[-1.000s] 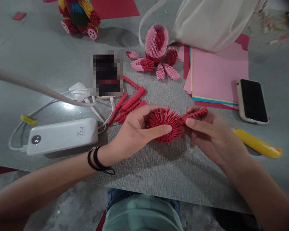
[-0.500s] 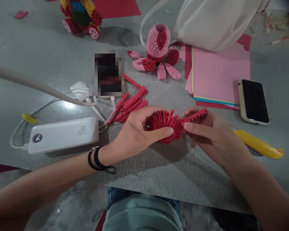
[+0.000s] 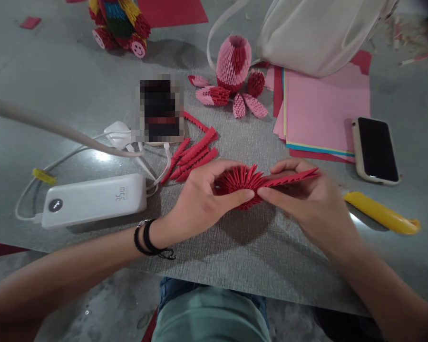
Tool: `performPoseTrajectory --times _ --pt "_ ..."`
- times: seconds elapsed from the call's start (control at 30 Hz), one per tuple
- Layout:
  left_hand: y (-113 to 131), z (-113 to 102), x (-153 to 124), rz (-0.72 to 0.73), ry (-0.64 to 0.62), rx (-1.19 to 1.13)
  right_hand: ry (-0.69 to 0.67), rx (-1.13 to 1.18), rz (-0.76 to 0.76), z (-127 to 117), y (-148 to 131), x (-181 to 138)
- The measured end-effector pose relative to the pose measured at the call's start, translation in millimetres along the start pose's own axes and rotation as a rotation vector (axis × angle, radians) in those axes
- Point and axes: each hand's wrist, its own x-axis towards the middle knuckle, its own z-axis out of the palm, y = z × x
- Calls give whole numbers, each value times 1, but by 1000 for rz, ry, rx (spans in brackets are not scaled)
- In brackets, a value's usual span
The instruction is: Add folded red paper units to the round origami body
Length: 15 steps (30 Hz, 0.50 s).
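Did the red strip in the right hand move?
Yes. The red strip stretched right, toward the phone, judged against the yellow tool.

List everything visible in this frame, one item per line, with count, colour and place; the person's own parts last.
spiky paper ball: 1, red, centre, between both hands
strip of folded pieces: 1, red, in right hand, tip at the ball
loose strips: several, red, left of the ball
power bank: 1, white, left
blurred phone: 1, dark, behind the strips
paper vase: 1, pink and red, back centre
paper sheets: stack, mostly pink, right
phone: 1, black screen, right
cutter: 1, yellow, right
bag: 1, white, back right
multicolour paper model: 1, back left
mat: 1, grey, under the work
left hand: holds ball
right hand: holds strip
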Motion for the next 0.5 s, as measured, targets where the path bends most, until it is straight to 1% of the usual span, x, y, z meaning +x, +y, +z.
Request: performPoseTrajectory --times 0.1,0.23,0.4,0.5 --pt "-3 1 -1 -14 12 20 33 -66 -30 5 -3 -2" --pt "-7 1 -2 -28 10 23 46 -111 -15 9 -3 -3" --pt "-8 1 -2 -40 11 23 56 -131 -25 10 0 -4" --pt "-7 1 0 -53 5 -48 55 -94 -66 9 -1 -4"
